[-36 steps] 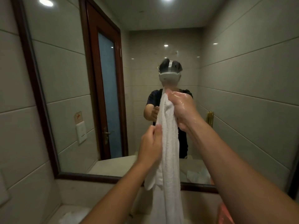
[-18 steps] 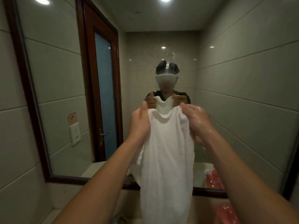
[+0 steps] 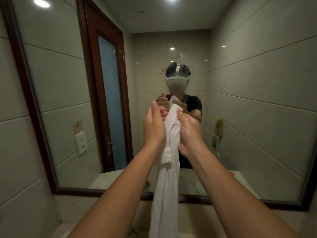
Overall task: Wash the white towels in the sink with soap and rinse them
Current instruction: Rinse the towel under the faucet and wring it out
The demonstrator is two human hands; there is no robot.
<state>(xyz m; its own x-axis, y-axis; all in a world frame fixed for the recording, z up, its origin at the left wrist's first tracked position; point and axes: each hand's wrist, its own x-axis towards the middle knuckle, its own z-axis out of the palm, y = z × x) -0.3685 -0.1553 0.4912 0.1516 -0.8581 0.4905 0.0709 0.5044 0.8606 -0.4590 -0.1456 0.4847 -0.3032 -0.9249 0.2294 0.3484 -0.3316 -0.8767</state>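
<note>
Both hands are gripping the towel (image 3: 169, 134) up high. Left hand (image 3: 153, 127) and wet right hand (image 3: 189, 133) are bunching it before the mirror (image 3: 257, 100).

The white towel (image 3: 164, 194) runs off the bottom edge, its lower end unseen. Its bunched top hides the fingers of both hands. The sink lies out of view.
</note>
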